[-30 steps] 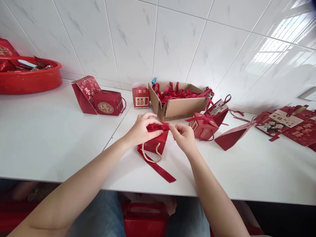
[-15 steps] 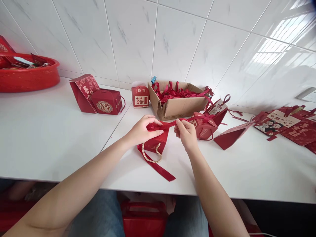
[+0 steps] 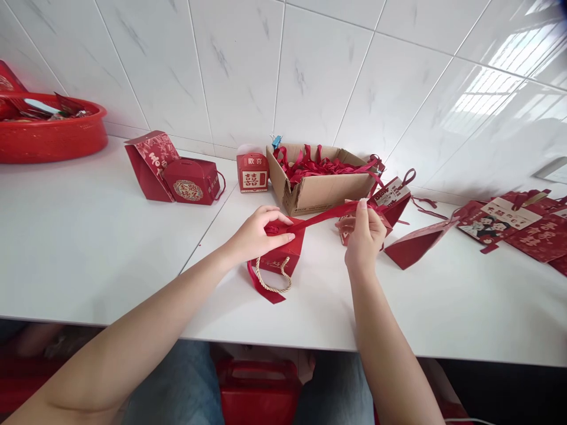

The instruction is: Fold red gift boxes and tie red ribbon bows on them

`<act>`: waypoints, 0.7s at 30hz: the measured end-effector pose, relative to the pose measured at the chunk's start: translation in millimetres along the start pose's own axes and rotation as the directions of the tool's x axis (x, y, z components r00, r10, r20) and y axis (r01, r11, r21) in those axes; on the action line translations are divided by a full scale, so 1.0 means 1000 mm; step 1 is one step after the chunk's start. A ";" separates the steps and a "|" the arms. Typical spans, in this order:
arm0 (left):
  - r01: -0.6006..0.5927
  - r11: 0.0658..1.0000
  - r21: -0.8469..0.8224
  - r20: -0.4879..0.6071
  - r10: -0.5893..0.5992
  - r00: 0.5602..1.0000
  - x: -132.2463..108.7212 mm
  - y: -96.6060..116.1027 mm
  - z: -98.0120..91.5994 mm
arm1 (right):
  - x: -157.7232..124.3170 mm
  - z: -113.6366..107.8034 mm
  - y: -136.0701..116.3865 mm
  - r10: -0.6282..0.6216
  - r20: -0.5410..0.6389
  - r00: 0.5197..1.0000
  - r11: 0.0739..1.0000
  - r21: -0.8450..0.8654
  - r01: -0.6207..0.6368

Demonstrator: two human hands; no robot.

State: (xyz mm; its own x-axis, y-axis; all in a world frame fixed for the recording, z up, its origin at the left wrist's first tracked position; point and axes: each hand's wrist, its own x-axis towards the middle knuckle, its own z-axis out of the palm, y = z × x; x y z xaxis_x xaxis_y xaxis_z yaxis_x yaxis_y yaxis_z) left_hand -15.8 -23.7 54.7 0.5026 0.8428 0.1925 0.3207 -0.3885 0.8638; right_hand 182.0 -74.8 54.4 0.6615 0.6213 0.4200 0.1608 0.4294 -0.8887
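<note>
A small red gift bag (image 3: 283, 255) with a cream rope handle (image 3: 273, 282) stands on the white table (image 3: 88, 248) in front of me. My left hand (image 3: 257, 233) is closed on the bag's top, pinching it together where a red ribbon (image 3: 325, 215) passes through. My right hand (image 3: 363, 236) pinches that ribbon and holds it taut out to the right. A short ribbon tail (image 3: 263, 287) lies on the table under the bag's left side.
A cardboard box (image 3: 321, 189) full of red ribbons stands behind the bag. Finished red boxes (image 3: 191, 182) and a small one (image 3: 252, 172) sit to its left; a red basin (image 3: 48, 133) is at far left. Flat red bags (image 3: 509, 221) and an opened bag (image 3: 414, 245) lie right.
My right hand has drawn the ribbon rightward through the bag's top. The tail lying on the table has become much shorter. My left hand has stayed on the bag.
</note>
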 end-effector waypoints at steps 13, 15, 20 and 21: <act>0.254 0.964 -0.074 0.025 -0.253 0.967 -0.054 -0.007 -0.039 | 0.003 0.006 0.013 0.157 0.070 0.985 0.975 0.151 -0.166; 0.246 0.969 -0.032 0.043 -0.245 0.969 -0.066 -0.017 -0.030 | 0.004 0.005 0.014 0.171 0.065 0.983 0.969 0.169 -0.180; 0.309 0.942 -0.128 -0.063 -0.319 0.946 -0.067 -0.017 -0.042 | 0.010 -0.001 0.016 0.170 0.061 0.984 0.966 0.188 -0.178; 0.314 0.931 -0.185 -0.080 -0.332 0.940 -0.064 -0.011 -0.052 | 0.011 -0.003 0.016 0.176 0.059 0.983 0.963 0.196 -0.184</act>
State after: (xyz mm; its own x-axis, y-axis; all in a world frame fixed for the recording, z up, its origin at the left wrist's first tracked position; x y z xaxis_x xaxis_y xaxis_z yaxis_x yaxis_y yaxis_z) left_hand -92.9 -53.6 56.6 0.3015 0.9510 -0.0691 0.3082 -0.0286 0.9509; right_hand 194.0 -62.5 44.8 0.6352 0.7245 0.2676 -0.1106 0.4281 -0.8969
